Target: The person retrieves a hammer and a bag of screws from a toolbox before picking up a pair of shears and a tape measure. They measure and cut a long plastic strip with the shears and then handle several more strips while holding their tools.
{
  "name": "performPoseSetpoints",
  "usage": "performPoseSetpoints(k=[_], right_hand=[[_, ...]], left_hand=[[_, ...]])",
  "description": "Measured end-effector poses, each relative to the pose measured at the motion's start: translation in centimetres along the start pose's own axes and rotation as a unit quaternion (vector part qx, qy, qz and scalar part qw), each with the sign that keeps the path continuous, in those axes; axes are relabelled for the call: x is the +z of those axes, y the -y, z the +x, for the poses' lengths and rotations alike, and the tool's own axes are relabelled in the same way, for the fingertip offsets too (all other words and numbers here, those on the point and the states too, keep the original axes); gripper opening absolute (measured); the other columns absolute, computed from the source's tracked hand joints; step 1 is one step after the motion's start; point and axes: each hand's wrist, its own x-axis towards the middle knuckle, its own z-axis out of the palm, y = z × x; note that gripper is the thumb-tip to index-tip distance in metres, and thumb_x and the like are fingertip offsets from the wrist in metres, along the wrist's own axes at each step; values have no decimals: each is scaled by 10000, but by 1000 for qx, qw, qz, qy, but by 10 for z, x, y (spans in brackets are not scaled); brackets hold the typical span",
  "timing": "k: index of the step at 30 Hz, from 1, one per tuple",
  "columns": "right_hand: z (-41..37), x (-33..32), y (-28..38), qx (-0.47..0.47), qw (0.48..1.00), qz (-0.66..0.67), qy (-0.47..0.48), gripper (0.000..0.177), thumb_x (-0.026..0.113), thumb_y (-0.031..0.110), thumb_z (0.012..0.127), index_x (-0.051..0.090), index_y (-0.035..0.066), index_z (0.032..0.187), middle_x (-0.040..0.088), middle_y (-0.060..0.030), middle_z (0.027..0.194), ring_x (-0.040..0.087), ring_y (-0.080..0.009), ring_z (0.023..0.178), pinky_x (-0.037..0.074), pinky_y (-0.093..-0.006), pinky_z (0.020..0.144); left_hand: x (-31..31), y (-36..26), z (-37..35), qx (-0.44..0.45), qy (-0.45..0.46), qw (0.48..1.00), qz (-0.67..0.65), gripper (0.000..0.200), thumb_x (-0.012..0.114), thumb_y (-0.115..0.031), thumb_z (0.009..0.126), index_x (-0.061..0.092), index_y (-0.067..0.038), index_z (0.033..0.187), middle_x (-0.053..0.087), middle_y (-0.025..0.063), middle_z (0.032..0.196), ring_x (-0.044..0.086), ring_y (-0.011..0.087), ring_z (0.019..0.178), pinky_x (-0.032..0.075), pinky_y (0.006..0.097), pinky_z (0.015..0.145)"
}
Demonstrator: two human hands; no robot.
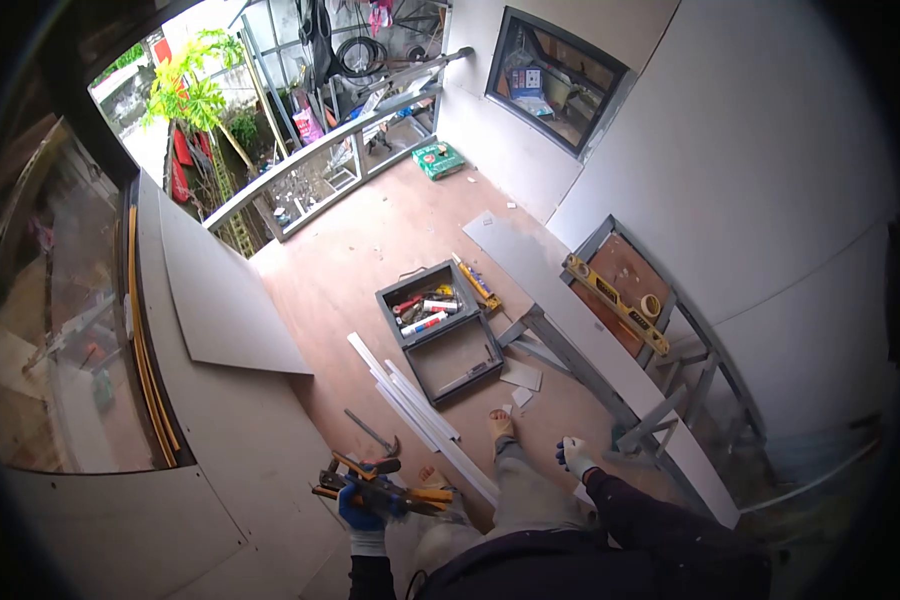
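Observation:
My left hand [363, 508], in a blue and white glove, is wrapped round a bundle of dark tools with orange parts [390, 492] at the lower middle. What each tool in the bundle is, I cannot make out. Near my right knee is my right hand [574, 456], also gloved, its fingers curled; whether it holds anything small is hidden. A hammer [372, 431] lies on the floor just beyond the left hand. Farther ahead, an open toolbox [435, 300] contains tubes and assorted tools, and its lid [455, 358] lies folded towards me.
White strips [410, 405] lie on the floor left of my feet. To the right stands a metal frame [580, 350] with a long board, a yellow level [618, 303] and a tape roll [650, 305]. A green package [438, 160] sits by the far railing [320, 155].

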Motion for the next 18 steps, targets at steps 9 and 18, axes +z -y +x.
performPoseSetpoints(k=[9, 18], right_hand=[[64, -23, 41, 31, 998, -24, 55, 295, 464, 300, 1003, 638, 62, 979, 665, -54, 742, 607, -152, 567, 480, -331, 489], [160, -55, 114, -3, 986, -38, 162, 246, 513, 308, 1004, 635, 96, 1033, 664, -25, 832, 612, -140, 637, 491, -320, 516]], left_hand=[[47, 19, 28, 0, -31, 1000, -2, 577, 515, -369, 878, 578, 37, 1283, 681, 241, 1103, 693, 362, 897, 581, 488, 829], [111, 62, 61, 83, -117, 986, 88, 542, 521, -364, 884, 599, 24, 1255, 697, 223, 1012, 687, 352, 835, 584, 477, 783]])
